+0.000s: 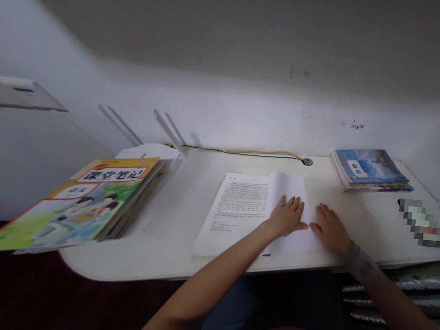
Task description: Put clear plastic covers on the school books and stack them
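An open book or booklet (235,203) lies on the white desk, its left page covered with printed text. Its right side is a blank white page (284,184), slightly curved near the fold. My left hand (287,215) rests flat on that blank page with the fingers stretched out. Close to the page's right edge is my right hand (329,227), palm down with fingers extended; whether it touches the paper I cannot tell. A band circles my right wrist.
A stack of colourful books (84,198) overhangs the desk's left end, beside a white router (147,152) with upright antennas. Another book stack (371,166) sits at the back right. Cables (240,151) run along the wall to a desk hole. A blurred-out object (424,223) lies far right.
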### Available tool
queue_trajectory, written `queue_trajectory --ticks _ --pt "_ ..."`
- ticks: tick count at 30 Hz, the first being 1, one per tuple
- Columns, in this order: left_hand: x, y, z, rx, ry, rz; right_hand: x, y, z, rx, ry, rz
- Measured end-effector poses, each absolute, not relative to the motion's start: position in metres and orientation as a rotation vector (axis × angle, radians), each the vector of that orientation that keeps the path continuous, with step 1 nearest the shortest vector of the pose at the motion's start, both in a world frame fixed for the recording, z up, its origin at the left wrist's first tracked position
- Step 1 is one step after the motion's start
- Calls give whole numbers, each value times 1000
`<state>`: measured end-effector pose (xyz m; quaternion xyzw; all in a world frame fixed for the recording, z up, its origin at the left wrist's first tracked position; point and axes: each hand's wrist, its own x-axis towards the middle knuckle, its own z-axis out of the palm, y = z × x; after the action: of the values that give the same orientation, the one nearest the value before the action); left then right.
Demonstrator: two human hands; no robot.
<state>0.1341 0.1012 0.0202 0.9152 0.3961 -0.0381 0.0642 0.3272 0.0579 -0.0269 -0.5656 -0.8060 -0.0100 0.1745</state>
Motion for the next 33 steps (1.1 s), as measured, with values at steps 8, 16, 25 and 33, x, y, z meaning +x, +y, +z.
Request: queue_trajectory --ticks 8,16,25,33 --pt "138 98 21 2749 1192 -93 326 34 -37 -1611 -2178 -3" --pt "146 92 25 2715 1141 -131 328 35 -36 -1555 -2163 22" --pt "157 93 26 2600 1023 -57 328 38 -38 -1538 -2101 44" --pt "144 95 34 2552 954 19 332 38 -40 -1498 -2086 56"
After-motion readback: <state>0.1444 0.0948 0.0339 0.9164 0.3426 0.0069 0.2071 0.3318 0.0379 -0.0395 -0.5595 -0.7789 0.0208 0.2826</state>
